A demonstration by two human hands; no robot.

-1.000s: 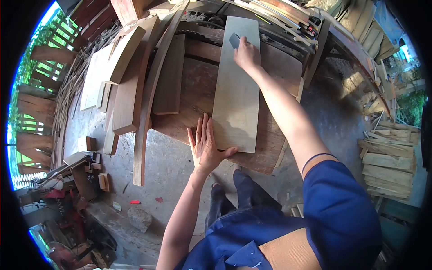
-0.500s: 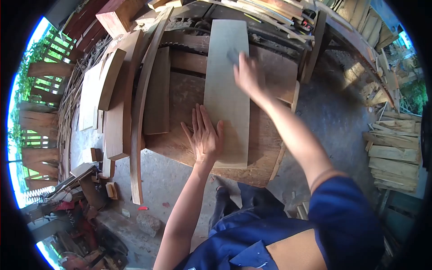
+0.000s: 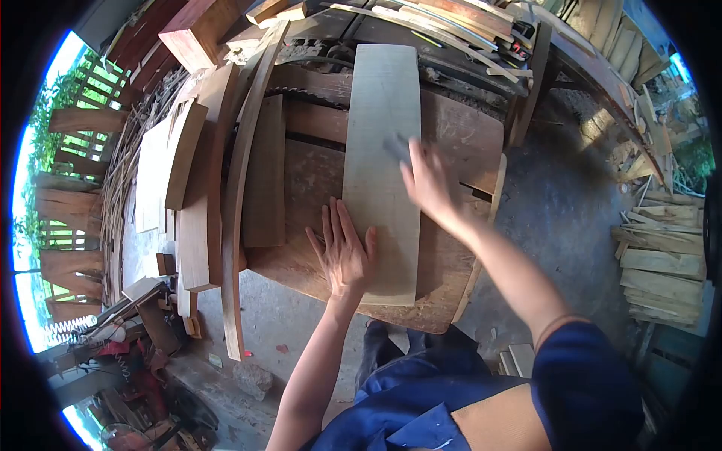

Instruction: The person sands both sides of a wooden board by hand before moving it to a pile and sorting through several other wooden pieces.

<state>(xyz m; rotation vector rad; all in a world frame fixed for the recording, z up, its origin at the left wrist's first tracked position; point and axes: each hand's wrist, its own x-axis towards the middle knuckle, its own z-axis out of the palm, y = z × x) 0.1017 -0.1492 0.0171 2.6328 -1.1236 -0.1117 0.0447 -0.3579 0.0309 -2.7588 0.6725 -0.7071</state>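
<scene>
A long pale wooden board [image 3: 382, 101] lies flat on the brown wooden work table [image 3: 304, 259], its length running away from me. My left hand [image 3: 345, 254] rests at the board's left edge near its close end, fingers stretched out and spread. Over the board's right side, my right hand [image 3: 433, 184] is closed on a small dark grey piece of what looks like sandpaper [image 3: 395, 147]. Motion blurs that piece, and the fingers partly cover it.
To the left stand a long narrow plank [image 3: 239, 225], a shorter board [image 3: 265, 180] and thick timber [image 3: 199, 233]. Thin strips [image 3: 444, 30] are piled at the far end. Stacked wood pieces [image 3: 658, 278] lie at the right. Tools clutter the lower left.
My right hand has moved toward me and slightly right along the board with the dark piece. The view has shifted a little; my left hand keeps its place near the board's edge.
</scene>
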